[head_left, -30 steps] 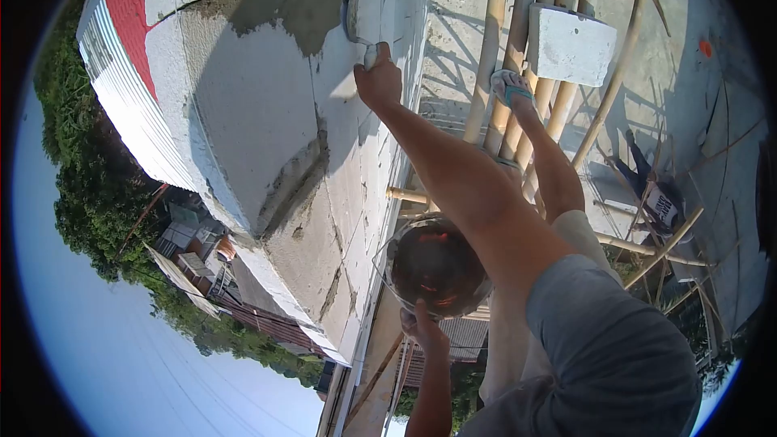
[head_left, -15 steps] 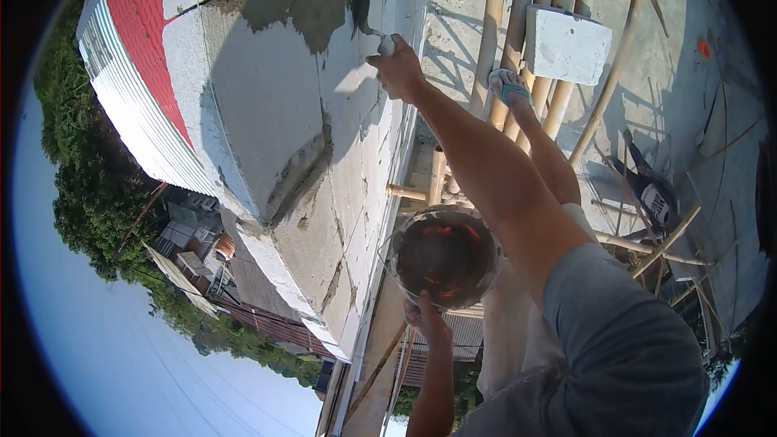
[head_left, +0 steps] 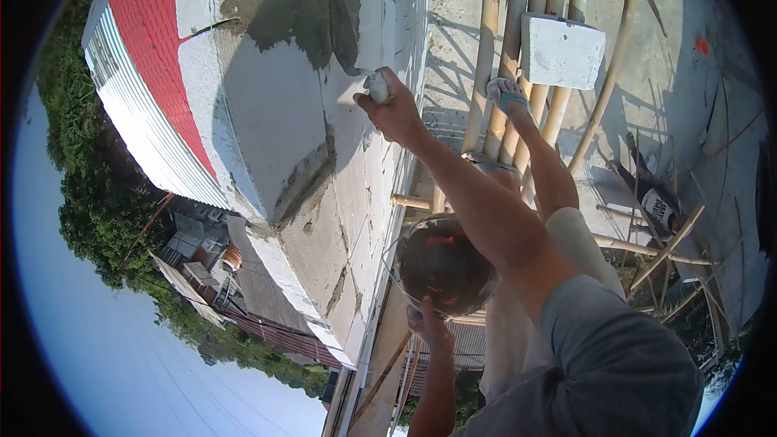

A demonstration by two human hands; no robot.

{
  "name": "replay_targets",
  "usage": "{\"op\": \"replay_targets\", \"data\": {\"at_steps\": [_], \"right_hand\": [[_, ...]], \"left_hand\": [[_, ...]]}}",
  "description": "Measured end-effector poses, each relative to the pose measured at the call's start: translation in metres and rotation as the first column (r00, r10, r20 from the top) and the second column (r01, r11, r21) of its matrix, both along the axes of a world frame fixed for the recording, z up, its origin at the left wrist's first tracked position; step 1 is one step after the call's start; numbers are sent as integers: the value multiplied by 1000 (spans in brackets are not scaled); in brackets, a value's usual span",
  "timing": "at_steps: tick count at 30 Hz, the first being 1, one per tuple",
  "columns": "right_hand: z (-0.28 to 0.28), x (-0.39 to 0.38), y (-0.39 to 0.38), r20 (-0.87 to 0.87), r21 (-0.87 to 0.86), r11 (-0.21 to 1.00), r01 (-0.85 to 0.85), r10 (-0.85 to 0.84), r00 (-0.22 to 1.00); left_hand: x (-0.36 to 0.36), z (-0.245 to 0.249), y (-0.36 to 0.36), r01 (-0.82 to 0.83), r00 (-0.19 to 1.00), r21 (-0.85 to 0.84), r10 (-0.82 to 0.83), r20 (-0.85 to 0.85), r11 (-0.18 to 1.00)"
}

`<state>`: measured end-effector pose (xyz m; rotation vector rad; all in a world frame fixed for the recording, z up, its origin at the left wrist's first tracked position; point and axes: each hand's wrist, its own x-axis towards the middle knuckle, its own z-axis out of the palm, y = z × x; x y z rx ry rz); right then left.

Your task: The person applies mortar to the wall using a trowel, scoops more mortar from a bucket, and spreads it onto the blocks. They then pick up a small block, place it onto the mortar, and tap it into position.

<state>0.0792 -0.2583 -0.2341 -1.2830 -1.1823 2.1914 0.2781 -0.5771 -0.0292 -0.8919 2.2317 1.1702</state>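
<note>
The trowel (head_left: pixel 343 36) lies with its blade over a dark mortar patch (head_left: pixel 279 20) on the pale wall (head_left: pixel 271 105), its handle closed in the right hand (head_left: pixel 392 112). The left hand (head_left: pixel 430 328), partly curled, grips the bucket (head_left: pixel 455 307). Beyond, a white block (head_left: pixel 562 50) rests on bamboo poles (head_left: pixel 485 48).

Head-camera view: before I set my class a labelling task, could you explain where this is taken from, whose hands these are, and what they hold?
There is no machine: a person works bare-handed, and a camera worn on the head looks forward and down. The right hand grips a trowel by its handle, with the blade at a grey mortar patch on the pale block wall; whether it touches is hard to tell. The left hand holds a bucket at its near edge. Beside the wall, a pale block lies on bamboo poles, where a sandalled foot also rests.
</note>
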Motion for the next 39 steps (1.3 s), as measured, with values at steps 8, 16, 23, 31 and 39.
{"op": "replay_targets", "data": {"at_steps": [8, 16, 23, 31, 39], "right_hand": [[-63, -16, 75, 10, -567, 822, 64, -70, 997], [28, -2, 65, -100, -324, 946, -8, -26, 995], [83, 2, 54, -142, -264, 964, -21, -17, 990], [126, 21, 45, -286, -168, 971, -169, 117, 951], [95, 74, -22, -210, -334, 942, -1, -74, 975]], "left_hand": [[-4, 3, 11, -35, 998, 14, 36, -52, 999], [-3, 15, 6, -55, 997, 63, 57, -44, 997], [5, 19, -22, -50, 998, 5, 50, -40, 999], [11, 12, -41, -101, 991, -17, 100, -85, 995], [17, 19, -53, -89, 996, -106, 90, -2, 990]]}}
